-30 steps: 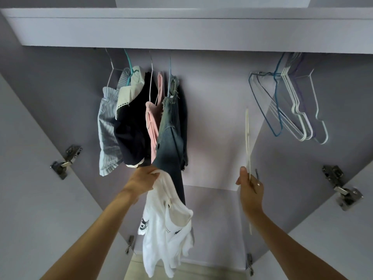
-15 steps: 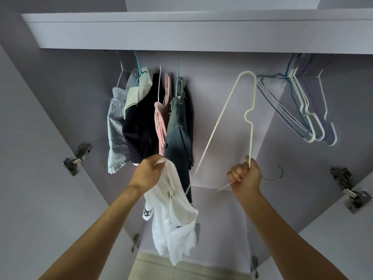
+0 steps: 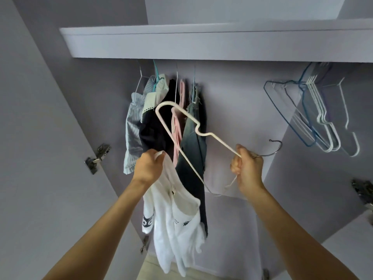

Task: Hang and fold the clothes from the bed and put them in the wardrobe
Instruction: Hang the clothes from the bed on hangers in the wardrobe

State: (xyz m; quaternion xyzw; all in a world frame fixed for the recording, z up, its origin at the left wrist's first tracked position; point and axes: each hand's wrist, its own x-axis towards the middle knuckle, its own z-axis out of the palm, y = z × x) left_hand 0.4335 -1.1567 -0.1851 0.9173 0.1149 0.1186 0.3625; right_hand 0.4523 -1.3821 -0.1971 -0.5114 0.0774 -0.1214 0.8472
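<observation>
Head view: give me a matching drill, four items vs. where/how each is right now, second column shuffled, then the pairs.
Items:
1. white hanger
2. white garment
3. empty hangers
4. jeans

States:
A. hanging on the rail, among other clothes
B. gripped by the left hand, dangling
C. bunched at the rail's right end, bare
D. gripped by the right hand, off the rail, hook pointing right

Pairs: 1-D, 2-B, 3-C, 4-A

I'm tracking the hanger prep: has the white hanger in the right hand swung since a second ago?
Yes. The white hanger has tipped leftward from upright, now crossing in front of the hung clothes, while the right hand grips it.
</observation>
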